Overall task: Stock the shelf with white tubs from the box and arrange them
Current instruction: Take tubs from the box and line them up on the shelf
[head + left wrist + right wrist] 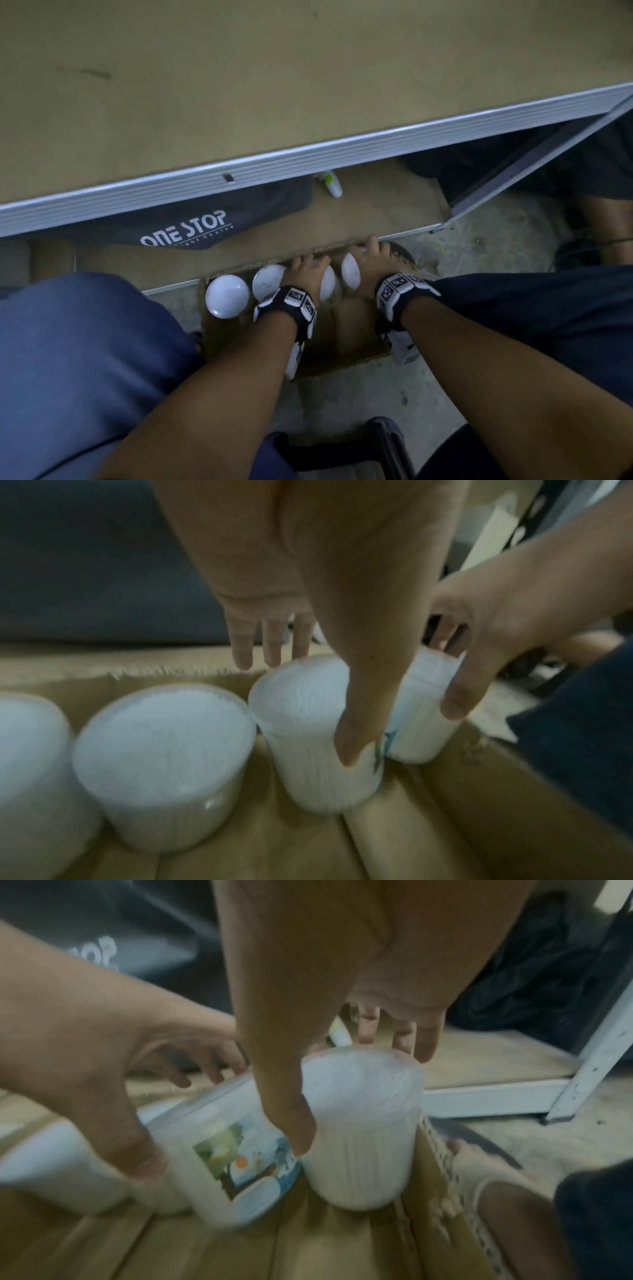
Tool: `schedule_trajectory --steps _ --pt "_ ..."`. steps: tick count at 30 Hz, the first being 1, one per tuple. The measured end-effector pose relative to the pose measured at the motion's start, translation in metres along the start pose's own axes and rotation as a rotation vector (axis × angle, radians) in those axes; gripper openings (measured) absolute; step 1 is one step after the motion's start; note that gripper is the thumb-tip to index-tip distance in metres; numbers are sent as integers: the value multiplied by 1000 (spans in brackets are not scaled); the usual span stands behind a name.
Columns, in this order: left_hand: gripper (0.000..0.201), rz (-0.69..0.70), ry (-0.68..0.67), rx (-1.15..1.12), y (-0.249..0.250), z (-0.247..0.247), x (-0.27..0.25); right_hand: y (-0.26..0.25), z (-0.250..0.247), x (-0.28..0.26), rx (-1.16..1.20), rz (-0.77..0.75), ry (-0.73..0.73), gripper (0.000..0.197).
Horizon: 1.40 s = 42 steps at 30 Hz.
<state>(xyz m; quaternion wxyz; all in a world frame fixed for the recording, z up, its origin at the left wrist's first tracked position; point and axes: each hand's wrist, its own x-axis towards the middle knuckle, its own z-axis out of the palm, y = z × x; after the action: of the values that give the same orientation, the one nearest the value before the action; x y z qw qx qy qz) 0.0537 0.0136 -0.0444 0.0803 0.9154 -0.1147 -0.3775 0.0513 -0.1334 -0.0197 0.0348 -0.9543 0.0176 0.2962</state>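
Observation:
Several white tubs stand in an open cardboard box [342,342] on the floor, along its far wall. My left hand [308,265] grips one tub [301,764], thumb on its near side and fingers over its far rim. In the right wrist view this tub [240,1150] leans and shows a picture label. My right hand [364,253] grips the rightmost tub [363,1150] in the same way, in the box's far right corner. Two more tubs [227,296] [269,282] stand untouched to the left. The low shelf board [376,212] lies just beyond the box.
A dark bag printed ONE STOP [191,222] and a small white bottle [330,183] lie on the low shelf. A wide upper shelf board [239,85] overhangs it. A white shelf post [589,1056] stands at the right. My sandalled foot [404,255] is beside the box.

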Motion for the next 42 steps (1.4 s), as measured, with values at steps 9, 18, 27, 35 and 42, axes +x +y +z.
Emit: schedule_trajectory --steps 9,18,27,35,42 --pt "97 -35 160 -150 6 -57 -64 -8 -70 -40 8 -45 -31 88" --pt "85 37 251 -60 13 -147 -149 -25 -158 -110 88 -156 151 84" --pt "86 126 372 -46 16 -212 -245 -37 -234 -195 144 -259 249 86" --pt "88 113 621 -123 -2 -263 -303 -59 -288 -222 239 -397 453 89" --pt "76 86 758 -240 -19 -290 -298 -82 -308 -199 304 -429 573 71"
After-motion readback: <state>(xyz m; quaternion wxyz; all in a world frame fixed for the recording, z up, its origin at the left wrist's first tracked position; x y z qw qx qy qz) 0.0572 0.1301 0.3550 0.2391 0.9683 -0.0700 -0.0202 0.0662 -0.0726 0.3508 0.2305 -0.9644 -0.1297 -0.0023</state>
